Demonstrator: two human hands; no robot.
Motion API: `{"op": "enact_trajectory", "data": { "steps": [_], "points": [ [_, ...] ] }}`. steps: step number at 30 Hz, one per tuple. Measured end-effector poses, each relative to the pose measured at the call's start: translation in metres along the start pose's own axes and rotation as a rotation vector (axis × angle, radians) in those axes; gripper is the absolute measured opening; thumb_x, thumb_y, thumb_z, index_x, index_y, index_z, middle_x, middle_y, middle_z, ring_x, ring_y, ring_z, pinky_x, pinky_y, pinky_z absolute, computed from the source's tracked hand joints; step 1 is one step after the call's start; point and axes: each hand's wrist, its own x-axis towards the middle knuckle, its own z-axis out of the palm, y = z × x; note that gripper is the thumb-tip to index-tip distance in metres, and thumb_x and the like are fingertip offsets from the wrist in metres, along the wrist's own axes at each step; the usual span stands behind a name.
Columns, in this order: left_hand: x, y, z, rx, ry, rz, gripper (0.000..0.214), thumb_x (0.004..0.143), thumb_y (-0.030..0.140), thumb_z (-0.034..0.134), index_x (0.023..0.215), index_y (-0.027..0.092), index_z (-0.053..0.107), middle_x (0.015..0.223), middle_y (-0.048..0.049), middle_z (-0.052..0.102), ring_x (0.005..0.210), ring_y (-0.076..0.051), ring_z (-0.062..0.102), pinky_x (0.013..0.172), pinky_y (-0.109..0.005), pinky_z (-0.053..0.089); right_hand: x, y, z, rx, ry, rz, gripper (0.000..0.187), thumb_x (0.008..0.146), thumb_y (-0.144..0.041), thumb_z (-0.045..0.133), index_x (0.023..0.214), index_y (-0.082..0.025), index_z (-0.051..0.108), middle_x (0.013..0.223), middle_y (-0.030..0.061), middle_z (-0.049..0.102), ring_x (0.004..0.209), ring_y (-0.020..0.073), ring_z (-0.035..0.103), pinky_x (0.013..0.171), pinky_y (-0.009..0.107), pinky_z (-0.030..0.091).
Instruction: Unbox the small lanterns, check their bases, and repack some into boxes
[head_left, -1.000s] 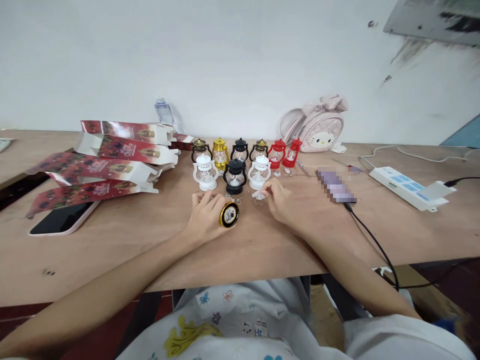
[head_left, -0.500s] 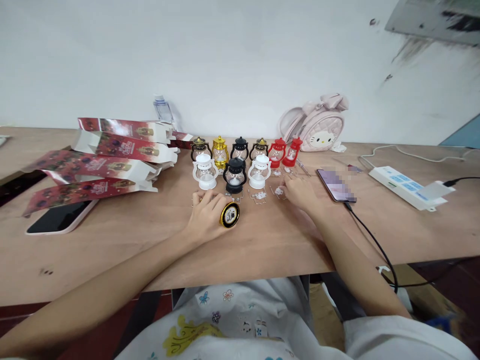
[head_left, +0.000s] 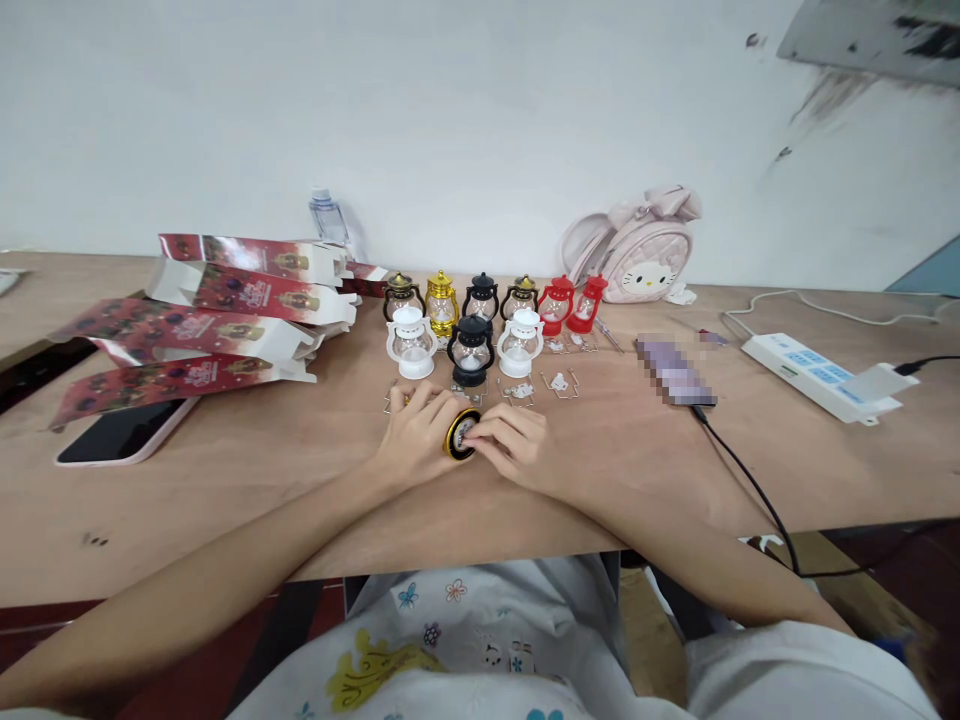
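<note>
My left hand (head_left: 420,432) is wrapped around a small gold lantern (head_left: 452,438), tipped on its side with its round, black-rimmed base facing right. At the middle of that base are the pinched fingertips of my right hand (head_left: 517,447); anything between them is too small to make out. Just beyond my hands stand a white lantern (head_left: 412,345), a black lantern (head_left: 471,352) and another white lantern (head_left: 520,343). Small wire pieces with white bits (head_left: 559,382) lie in front of them.
Behind is a row of more lanterns, among them a red lantern (head_left: 556,305). Printed red boxes (head_left: 247,290) and a phone (head_left: 112,440) lie left. A pink bag (head_left: 646,262), a second phone (head_left: 675,372), a screwdriver (head_left: 609,335) and a power strip (head_left: 814,375) are right.
My right hand has come back from the small parts at the right to the base of the gold lantern. My left hand keeps holding the lantern in nearly the same place.
</note>
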Motion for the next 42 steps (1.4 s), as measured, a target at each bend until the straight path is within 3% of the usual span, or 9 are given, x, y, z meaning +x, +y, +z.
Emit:
{"op": "enact_trajectory", "data": {
  "steps": [12, 42],
  "points": [
    [0.0005, 0.002, 0.0011, 0.06, 0.045, 0.118, 0.018, 0.084, 0.034, 0.053, 0.089, 0.017, 0.058, 0.083, -0.0045, 0.07, 0.08, -0.023, 0.053, 0.071, -0.038, 0.025, -0.0023, 0.0055, 0.0011, 0.018, -0.065, -0.052, 0.019, 0.093, -0.025, 0.05, 0.078, -0.017, 0.059, 0.074, 0.0034, 0.065, 0.063, 0.0116, 0.056, 0.061, 0.023, 0.045],
    [0.002, 0.0021, 0.0015, 0.058, 0.07, 0.118, 0.02, 0.086, 0.035, 0.051, 0.087, 0.017, 0.057, 0.079, -0.0046, 0.069, 0.077, -0.022, 0.052, 0.07, -0.037, 0.025, -0.0011, 0.0062, 0.0004, -0.104, -0.107, -0.153, 0.019, 0.094, -0.024, 0.045, 0.08, -0.017, 0.053, 0.075, 0.0049, 0.062, 0.065, 0.0143, 0.054, 0.062, 0.025, 0.044]
  ]
}}
